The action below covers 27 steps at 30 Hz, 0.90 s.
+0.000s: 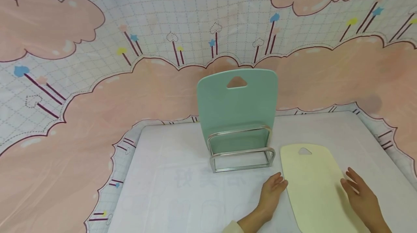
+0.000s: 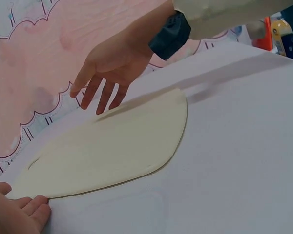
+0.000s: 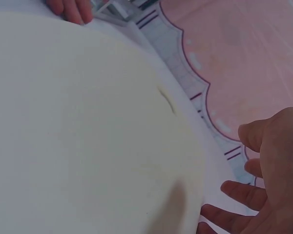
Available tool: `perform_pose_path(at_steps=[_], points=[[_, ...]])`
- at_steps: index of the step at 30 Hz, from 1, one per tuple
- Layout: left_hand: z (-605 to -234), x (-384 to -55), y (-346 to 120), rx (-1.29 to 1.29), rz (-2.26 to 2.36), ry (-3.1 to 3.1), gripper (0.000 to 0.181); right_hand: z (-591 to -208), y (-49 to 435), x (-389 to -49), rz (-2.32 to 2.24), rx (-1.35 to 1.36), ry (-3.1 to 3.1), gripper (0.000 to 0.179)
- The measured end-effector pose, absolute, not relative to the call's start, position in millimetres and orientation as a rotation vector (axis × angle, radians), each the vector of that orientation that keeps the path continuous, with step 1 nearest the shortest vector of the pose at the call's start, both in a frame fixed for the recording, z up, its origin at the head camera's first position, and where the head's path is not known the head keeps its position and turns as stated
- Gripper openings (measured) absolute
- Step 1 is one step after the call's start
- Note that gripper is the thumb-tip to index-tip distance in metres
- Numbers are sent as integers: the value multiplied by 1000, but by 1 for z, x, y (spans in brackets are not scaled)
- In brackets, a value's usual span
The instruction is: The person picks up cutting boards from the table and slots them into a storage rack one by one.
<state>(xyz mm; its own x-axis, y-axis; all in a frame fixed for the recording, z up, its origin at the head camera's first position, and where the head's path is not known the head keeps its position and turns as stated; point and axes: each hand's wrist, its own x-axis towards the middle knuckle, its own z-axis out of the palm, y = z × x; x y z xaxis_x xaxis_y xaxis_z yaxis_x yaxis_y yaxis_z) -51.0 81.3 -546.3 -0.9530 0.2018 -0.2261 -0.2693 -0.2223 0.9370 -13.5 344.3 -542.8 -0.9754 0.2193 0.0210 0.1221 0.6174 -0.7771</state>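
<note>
A cream cutting board [image 1: 312, 189] with a small hanging hole lies flat on the white table, to the right in the head view. My left hand [image 1: 271, 195] is at its left edge, fingertips right by the rim, as the left wrist view also shows. Over the opposite edge is my right hand [image 1: 363, 198], with its fingers spread and relaxed. In the right wrist view its fingertips [image 3: 212, 213] overlap the board's rim. Neither hand grips anything.
Left of the cream board, a metal rack [image 1: 242, 152] holds a green cutting board [image 1: 238, 109] upright, leaning back. Patterned cloth [image 1: 156, 88] hangs behind the white table [image 1: 163, 182]. Small colourful objects [image 2: 282, 36] appear at the far corner in the left wrist view.
</note>
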Motion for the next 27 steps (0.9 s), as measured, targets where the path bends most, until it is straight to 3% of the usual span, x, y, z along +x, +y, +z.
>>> perform_pose_path(at_steps=[12,27], points=[[-543,-65,84,-296,2230,1566,38,-536,347,-28,1294,-452,-2859,71],[-545,-72,75,-219,2209,1459,39,-532,352,-36,1530,-560,-2787,69]])
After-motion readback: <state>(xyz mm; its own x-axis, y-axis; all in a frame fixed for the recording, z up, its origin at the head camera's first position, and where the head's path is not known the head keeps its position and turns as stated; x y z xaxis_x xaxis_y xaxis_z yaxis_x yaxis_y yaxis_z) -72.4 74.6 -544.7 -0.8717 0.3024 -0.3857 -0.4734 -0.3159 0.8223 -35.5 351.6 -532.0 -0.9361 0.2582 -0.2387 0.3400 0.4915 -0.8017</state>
